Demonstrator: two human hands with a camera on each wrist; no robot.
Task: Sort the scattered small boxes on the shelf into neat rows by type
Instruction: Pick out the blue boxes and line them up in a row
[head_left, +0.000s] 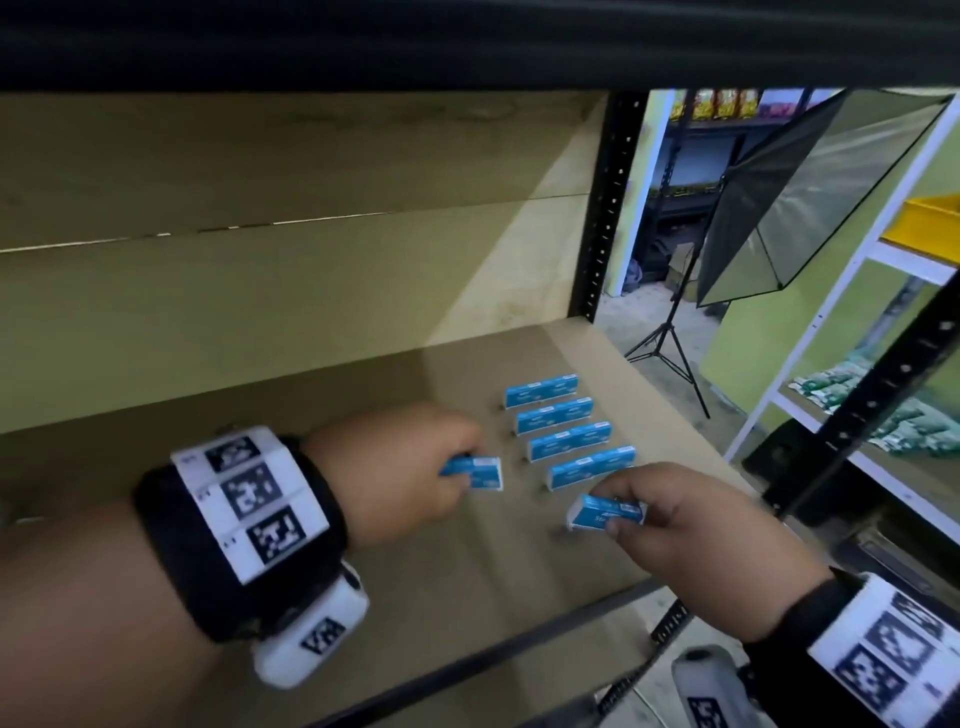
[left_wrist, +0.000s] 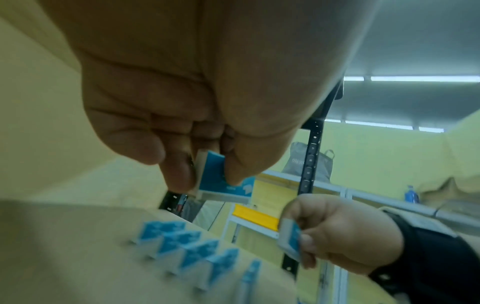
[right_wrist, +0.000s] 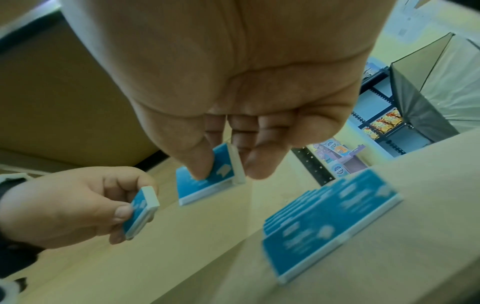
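Several small blue-and-white boxes (head_left: 569, 440) stand on edge in a neat row on the brown shelf board (head_left: 363, 545), receding toward the back right. My left hand (head_left: 457, 470) pinches one more blue box (head_left: 485, 474) just left of the row, above the board. My right hand (head_left: 610, 508) pinches another blue box (head_left: 597, 512) just in front of the row's nearest box. In the left wrist view the left hand (left_wrist: 207, 181) grips its box (left_wrist: 221, 189) between thumb and fingers. In the right wrist view the right hand (right_wrist: 228, 172) does the same with its box (right_wrist: 197, 191), beside the row (right_wrist: 324, 226).
A black perforated upright (head_left: 602, 208) marks the shelf's back right corner, and a dark front rail (head_left: 519, 639) its near edge. Beyond stand a softbox light on a tripod (head_left: 810, 197) and a white rack with a yellow bin (head_left: 924, 223) and green packets (head_left: 909, 421).
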